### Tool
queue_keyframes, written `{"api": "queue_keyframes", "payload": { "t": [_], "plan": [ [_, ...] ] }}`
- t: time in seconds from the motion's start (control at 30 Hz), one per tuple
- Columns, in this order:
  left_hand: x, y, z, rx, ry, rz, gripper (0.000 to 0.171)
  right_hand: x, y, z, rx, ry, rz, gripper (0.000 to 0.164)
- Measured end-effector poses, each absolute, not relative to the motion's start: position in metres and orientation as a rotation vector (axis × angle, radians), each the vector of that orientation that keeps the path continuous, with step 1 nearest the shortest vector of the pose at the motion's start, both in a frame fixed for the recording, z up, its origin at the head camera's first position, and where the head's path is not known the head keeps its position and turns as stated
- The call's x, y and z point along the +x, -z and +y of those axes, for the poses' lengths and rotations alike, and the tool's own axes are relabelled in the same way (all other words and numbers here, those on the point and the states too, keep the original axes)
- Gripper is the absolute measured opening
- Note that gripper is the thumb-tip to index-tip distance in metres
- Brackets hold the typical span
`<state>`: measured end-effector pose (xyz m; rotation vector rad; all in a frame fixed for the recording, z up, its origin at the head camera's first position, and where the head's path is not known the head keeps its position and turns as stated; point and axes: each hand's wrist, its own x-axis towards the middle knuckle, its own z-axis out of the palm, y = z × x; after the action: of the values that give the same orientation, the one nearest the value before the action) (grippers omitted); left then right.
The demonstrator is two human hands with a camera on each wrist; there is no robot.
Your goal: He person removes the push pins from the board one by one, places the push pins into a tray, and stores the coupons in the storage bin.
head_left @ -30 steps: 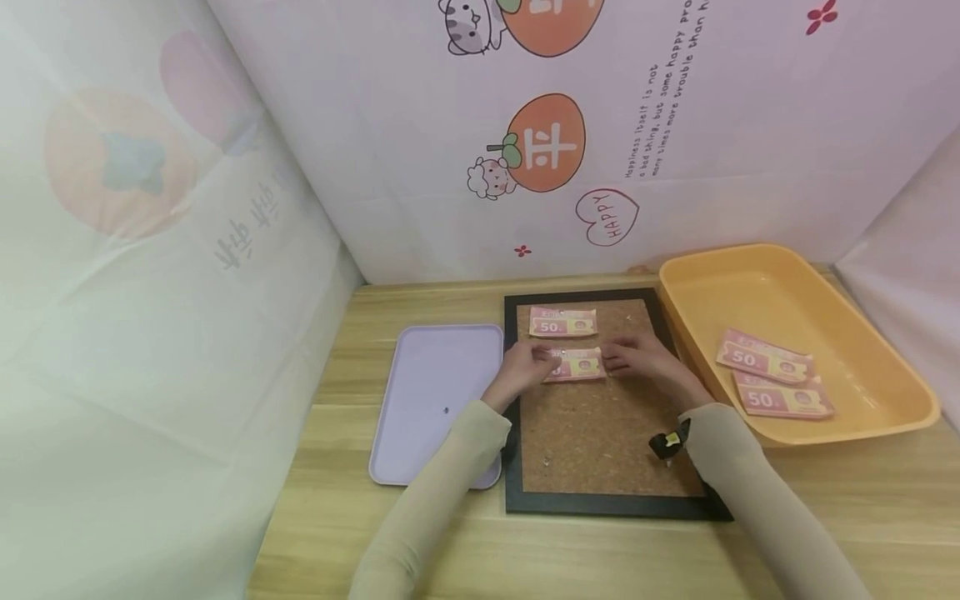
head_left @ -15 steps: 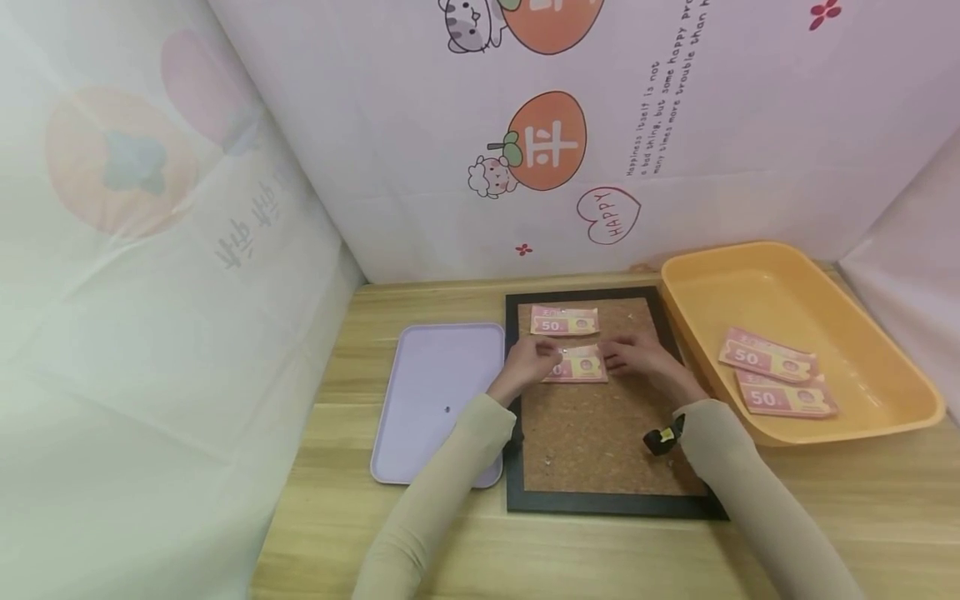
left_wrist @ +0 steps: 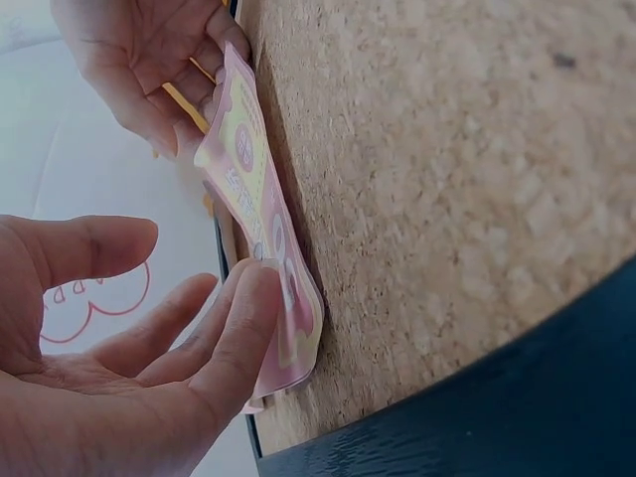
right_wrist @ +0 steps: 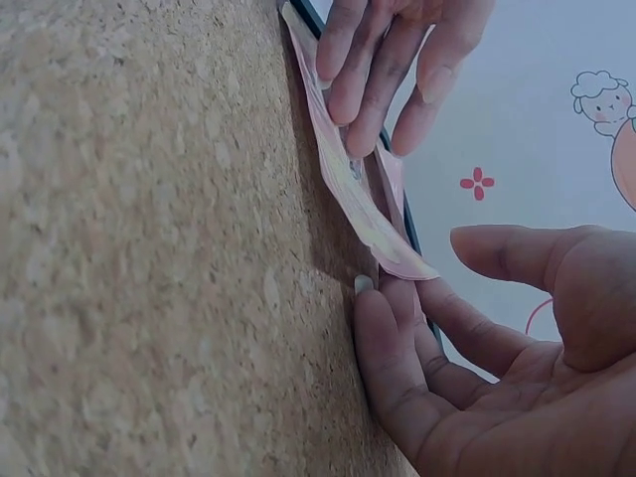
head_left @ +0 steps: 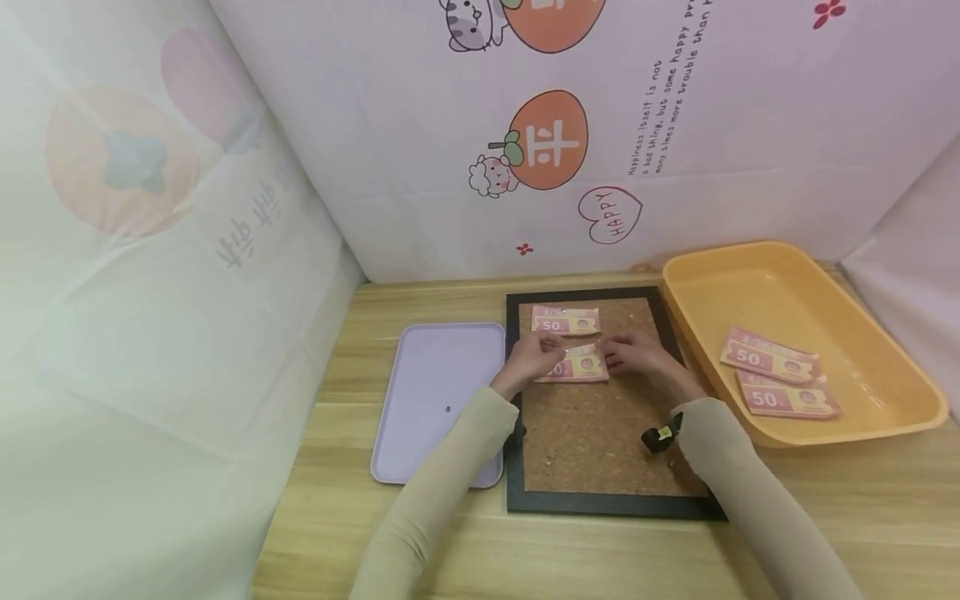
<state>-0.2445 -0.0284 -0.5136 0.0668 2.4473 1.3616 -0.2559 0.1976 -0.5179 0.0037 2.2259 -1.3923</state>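
A pink and yellow paper coupon [head_left: 583, 367] marked 50 lies on the cork board [head_left: 600, 442], its right end curling up off the cork in both wrist views. My left hand [head_left: 531, 358] covers its left part; in the left wrist view extended fingers [left_wrist: 234, 333] press the coupon beside a small pin head, thumb held apart. At the other end my right hand [head_left: 637, 354] touches the raised edge with its fingertips; its thumb [right_wrist: 507, 248] stands clear of the paper in the right wrist view. Just above, a second coupon [head_left: 564, 322] lies on the cork with a pin near its top.
Left of the board's black frame [head_left: 615, 505] is a shallow lilac tray [head_left: 427, 375] with one small dark item [head_left: 448, 409]. On the right a yellow bin [head_left: 750, 292] holds two more coupons [head_left: 787, 396], overlapping. A few pins sit in the cork. Printed cloth walls stand behind and beside.
My left hand has shifted slightly up and to the right over the coupon. The right hand stays by the coupon's right end, with its wrist moved a little left.
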Motion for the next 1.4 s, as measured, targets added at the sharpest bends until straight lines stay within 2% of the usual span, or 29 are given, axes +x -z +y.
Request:
{"api": "queue_keyframes", "payload": {
  "t": [1.2,1.4],
  "plan": [
    [-0.2489,0.5112,-0.0275,0.038,-1.472,2.355,0.037,-0.2576,0.5224,0.1993,-0.032,1.535,2.186,0.054],
    [-0.2498,0.5109,-0.0250,-0.015,-1.469,2.371,0.033,-0.2564,0.5229,0.1995,-0.069,1.523,2.192,0.053]
  ]
}}
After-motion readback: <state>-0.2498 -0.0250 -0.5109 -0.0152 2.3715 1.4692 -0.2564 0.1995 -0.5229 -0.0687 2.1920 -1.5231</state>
